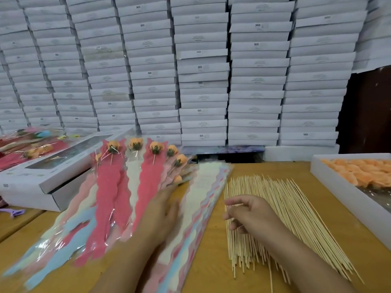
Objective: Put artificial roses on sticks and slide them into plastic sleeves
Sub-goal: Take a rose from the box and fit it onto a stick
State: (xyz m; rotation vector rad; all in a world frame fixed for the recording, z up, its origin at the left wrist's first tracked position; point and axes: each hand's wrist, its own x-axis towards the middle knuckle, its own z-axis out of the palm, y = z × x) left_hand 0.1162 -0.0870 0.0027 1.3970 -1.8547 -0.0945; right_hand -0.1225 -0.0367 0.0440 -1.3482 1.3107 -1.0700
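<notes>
- Fingers of the right hand are curling loosely over the near left edge of the fanned pile of thin pale bamboo sticks; a stick seems to be passing between thumb and forefinger, but whether it is actually pinched cannot be told.
- Left of the stick pile, the left hand is lying with straight fingers, pressing flat on the stack of empty pastel scalloped plastic sleeves, holding nothing.
- Further left of the sticks, a fan of finished pieces is lying: orange artificial roses on sticks inside red, pink and cream sleeves, about seven flower heads showing, so a good batch is judged done.
- Right of the sticks, loose orange rose heads are filling a white cardboard tray, and many sticks and sleeves are waiting, so much work is judged to be remaining; the step in hand seems to be picking the next stick.
- More filled sleeves are resting on a white windowed box far left of the sticks, blurred and partly cut off.
- Tray contents are running out of view at the right edge, so the count of roses cannot be told; motion blur is softening both hands.
- White stacked boxes are walling off everything behind the sticks.
</notes>
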